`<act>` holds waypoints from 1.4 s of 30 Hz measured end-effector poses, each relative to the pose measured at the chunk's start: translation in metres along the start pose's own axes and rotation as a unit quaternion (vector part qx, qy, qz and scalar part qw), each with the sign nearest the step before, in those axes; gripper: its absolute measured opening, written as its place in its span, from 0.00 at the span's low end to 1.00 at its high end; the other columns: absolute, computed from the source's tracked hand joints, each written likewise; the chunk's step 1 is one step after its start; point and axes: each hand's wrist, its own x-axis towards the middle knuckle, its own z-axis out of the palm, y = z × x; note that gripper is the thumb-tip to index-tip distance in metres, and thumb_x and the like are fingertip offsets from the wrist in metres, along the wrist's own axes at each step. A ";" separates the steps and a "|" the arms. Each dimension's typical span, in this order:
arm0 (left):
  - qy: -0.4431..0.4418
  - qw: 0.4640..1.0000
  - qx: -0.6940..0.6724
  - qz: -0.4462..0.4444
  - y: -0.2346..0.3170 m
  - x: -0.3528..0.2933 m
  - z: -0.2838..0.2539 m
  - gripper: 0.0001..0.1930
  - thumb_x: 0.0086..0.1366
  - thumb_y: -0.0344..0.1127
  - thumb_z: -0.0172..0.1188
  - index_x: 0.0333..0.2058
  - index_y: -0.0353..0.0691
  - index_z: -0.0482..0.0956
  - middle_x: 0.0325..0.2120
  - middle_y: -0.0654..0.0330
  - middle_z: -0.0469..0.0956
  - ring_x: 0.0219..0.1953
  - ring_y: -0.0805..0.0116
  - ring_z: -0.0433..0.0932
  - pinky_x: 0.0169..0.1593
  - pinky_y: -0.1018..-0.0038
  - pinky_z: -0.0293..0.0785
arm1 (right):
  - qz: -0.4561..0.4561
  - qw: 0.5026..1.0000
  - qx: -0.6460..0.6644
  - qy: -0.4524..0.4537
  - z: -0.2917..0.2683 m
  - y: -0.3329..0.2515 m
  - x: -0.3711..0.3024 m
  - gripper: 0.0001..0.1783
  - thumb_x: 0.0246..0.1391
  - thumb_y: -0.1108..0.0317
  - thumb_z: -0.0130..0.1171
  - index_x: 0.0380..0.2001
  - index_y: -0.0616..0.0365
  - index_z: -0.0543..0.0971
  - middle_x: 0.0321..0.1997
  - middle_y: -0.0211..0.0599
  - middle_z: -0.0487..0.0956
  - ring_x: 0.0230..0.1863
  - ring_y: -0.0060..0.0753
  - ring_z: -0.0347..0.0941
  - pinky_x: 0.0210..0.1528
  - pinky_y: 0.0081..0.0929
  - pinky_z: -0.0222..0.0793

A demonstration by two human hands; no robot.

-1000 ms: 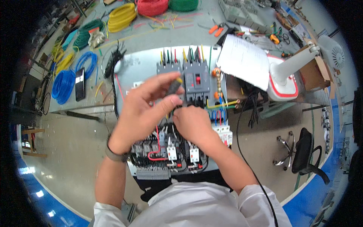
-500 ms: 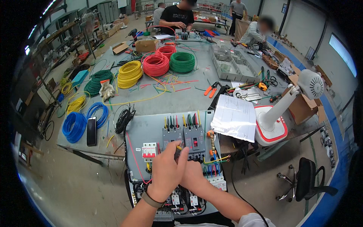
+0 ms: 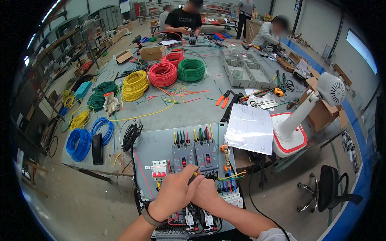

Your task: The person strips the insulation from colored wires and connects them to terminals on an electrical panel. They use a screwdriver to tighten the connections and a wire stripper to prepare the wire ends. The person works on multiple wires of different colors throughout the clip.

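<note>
My left hand [image 3: 175, 193], with a band on its wrist, is closed around a small hand tool [image 3: 196, 173] with a dark and yellow grip; its exact kind is hidden. Pressed against it is my right hand [image 3: 206, 193], curled up, and what its fingers hold is out of sight. Both hands are over a grey mounting panel [image 3: 146, 140], just below two dark grey circuit breakers [image 3: 183, 157] with short coloured wires at their tops. A white breaker with red levers [image 3: 159, 169] sits left of the hands. Contactor-like units [image 3: 189, 220] lie below them.
Behind the panel, a grey table [image 3: 148, 116] bears yellow [image 3: 135, 86], red [image 3: 163, 74], green [image 3: 191, 70] and blue [image 3: 78, 145] wire coils. Paper sheets [image 3: 249, 128] lean by a white fan [image 3: 289, 130] at right. Orange-handled pliers [image 3: 223, 99] lie beyond. Other people work farther back.
Both hands have moved down the panel together, and the tool has come away from the breakers' middle toward their lower edge. The view has shifted slightly.
</note>
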 end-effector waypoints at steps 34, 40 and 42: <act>-0.060 0.976 -0.118 -0.175 -0.030 -0.105 0.038 0.24 0.74 0.30 0.56 0.67 0.31 0.75 0.56 0.45 0.84 0.58 0.58 0.84 0.62 0.65 0.77 | -0.251 0.965 0.074 -0.024 -0.164 0.001 0.041 0.16 0.61 0.59 0.71 0.49 0.53 0.86 0.49 0.35 0.84 0.56 0.44 0.79 0.73 0.48 0.64; -0.061 0.949 -0.210 -0.226 -0.035 -0.089 0.049 0.26 0.73 0.35 0.58 0.66 0.29 0.74 0.57 0.38 0.82 0.44 0.53 0.85 0.52 0.61 0.79 | -0.260 0.961 0.060 -0.073 -0.170 0.000 0.053 0.18 0.60 0.56 0.71 0.47 0.56 0.87 0.43 0.41 0.83 0.52 0.49 0.80 0.65 0.45 0.69; -0.018 0.963 -0.203 -0.177 -0.040 -0.082 0.064 0.28 0.72 0.35 0.58 0.68 0.29 0.73 0.59 0.39 0.81 0.43 0.53 0.84 0.52 0.61 0.79 | -0.265 0.959 0.050 -0.082 -0.171 -0.001 0.056 0.19 0.60 0.55 0.71 0.48 0.56 0.87 0.42 0.41 0.82 0.50 0.50 0.79 0.63 0.44 0.70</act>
